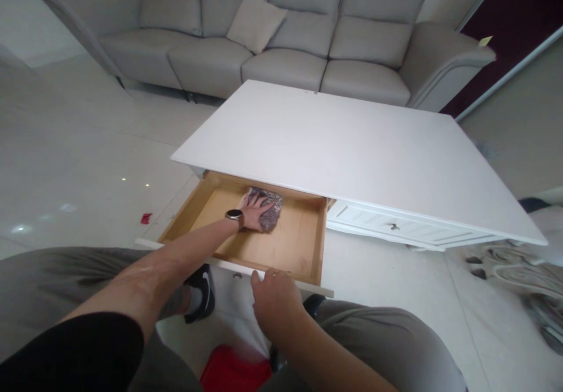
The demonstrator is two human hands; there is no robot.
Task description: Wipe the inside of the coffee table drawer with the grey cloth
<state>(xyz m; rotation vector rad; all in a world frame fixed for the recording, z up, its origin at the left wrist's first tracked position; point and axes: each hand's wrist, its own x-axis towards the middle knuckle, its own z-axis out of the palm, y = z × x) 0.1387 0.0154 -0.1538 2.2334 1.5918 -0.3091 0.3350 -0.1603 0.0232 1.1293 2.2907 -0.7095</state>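
Head view — sofa (285, 68) beyond white table (352, 152), pulled-out drawer (294, 244) holding probably cloth (272, 215).

a home living room, shown by the grey sofa (290, 67), cushion (256, 21) and white coffee table (334, 140).

1 brand mark can be made out: a white Nike swoosh (206, 282) on the side of the black shoe (206, 305), below the near edge of the open drawer (290, 251). The pale tag (485, 41) on the sofa's arm (446, 49), beyond the counter's (343, 140) far right corner, is too small to read.
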